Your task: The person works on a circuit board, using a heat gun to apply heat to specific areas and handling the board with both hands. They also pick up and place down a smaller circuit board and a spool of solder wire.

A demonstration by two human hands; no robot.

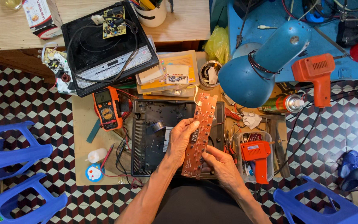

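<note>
Partly hidden: circuit board [199, 135] behind left hand [180, 139].

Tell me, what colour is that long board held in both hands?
Orange-brown, the long circuit board; the head view shows it best.

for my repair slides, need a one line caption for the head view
Both hands, left hand and right hand, hold a long brown circuit board over an opened black appliance base.

Upper left, a white carton [42, 16] with red print lies tilted on the wooden bench. Left of centre, the orange multimeter's [108, 108] small grey screen [103, 97] faces up. Centre top, flat yellow-orange packets [175, 72] sit stacked.
</note>
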